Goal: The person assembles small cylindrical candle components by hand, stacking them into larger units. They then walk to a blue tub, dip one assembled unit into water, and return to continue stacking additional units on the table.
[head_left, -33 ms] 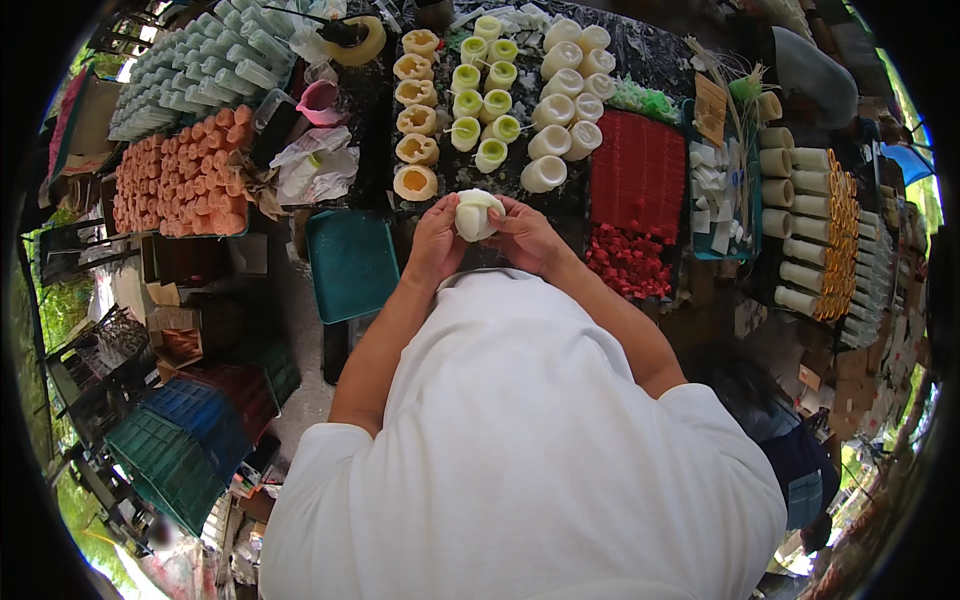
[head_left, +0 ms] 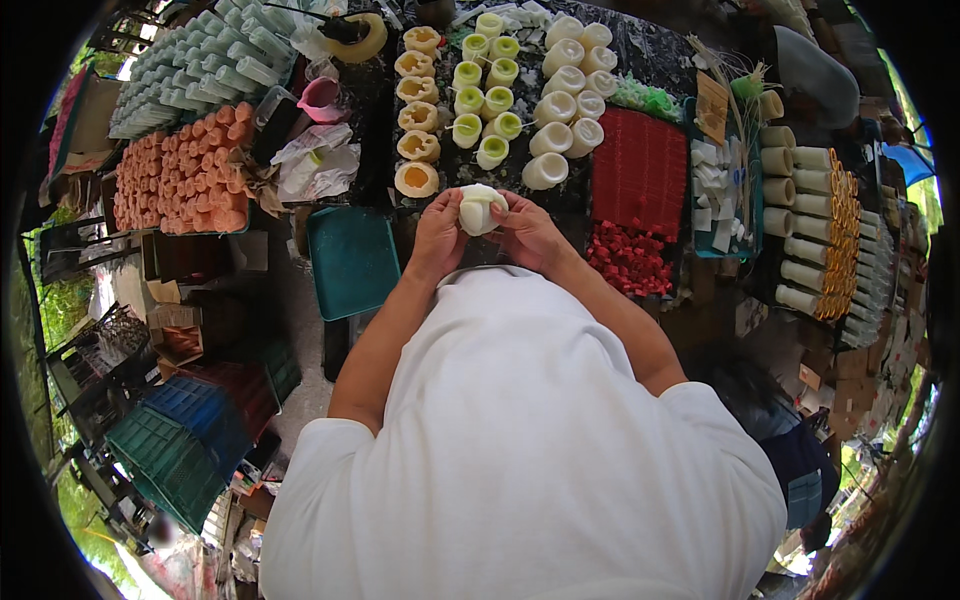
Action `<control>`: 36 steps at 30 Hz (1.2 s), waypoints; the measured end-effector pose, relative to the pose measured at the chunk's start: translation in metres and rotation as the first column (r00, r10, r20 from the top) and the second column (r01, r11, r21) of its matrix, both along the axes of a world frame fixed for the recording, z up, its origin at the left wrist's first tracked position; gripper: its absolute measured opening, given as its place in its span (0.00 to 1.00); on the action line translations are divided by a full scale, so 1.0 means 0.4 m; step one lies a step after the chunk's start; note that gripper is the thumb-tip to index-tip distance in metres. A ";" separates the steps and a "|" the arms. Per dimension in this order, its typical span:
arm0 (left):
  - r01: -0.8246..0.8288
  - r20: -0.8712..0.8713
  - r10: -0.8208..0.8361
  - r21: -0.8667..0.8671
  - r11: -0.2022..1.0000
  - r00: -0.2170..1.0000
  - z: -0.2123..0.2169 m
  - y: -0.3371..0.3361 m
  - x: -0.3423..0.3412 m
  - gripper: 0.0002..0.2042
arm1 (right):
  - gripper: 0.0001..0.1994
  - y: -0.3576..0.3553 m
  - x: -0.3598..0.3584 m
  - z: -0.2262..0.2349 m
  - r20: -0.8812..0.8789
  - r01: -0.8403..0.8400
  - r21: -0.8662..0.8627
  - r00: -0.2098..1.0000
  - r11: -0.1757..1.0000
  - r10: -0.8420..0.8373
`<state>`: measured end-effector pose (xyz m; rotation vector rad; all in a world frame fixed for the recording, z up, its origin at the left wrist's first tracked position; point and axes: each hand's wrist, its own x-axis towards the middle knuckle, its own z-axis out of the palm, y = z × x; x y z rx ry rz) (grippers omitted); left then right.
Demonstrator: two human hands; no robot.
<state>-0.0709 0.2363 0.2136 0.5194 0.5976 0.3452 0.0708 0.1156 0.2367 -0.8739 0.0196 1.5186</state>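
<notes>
In front of my chest, near the table's front edge, I hold a small rounded white piece point(head_left: 481, 211) that looks like wax, with folded, petal-like layers. My left hand point(head_left: 438, 228) grips its left side, thumb and fingers closed on it. On its other side, the fingers of my right hand point(head_left: 528, 230) press against it. The undersides of both hands are hidden. Just beyond stand a column of scalloped cream wax cups point(head_left: 416, 180) with orange insides, white cups with green insides point(head_left: 492, 152), and plain white wax cylinders point(head_left: 545, 171).
To the left lie a teal tray point(head_left: 352, 262), many peach-coloured wax pieces point(head_left: 180, 178), a pink cup point(head_left: 322, 98) and a tape roll point(head_left: 362, 38). On the right are a red slab point(head_left: 640, 168), red cubes point(head_left: 628, 258) and a tray of white pieces point(head_left: 717, 190). Plastic crates point(head_left: 165, 455) stand lower left.
</notes>
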 end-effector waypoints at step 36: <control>-0.145 -0.123 0.191 0.309 0.940 0.974 0.106 -0.001 0.080 0.08 | 0.14 -0.016 -0.018 -0.027 0.432 0.277 -0.090 0.876 0.957 -0.213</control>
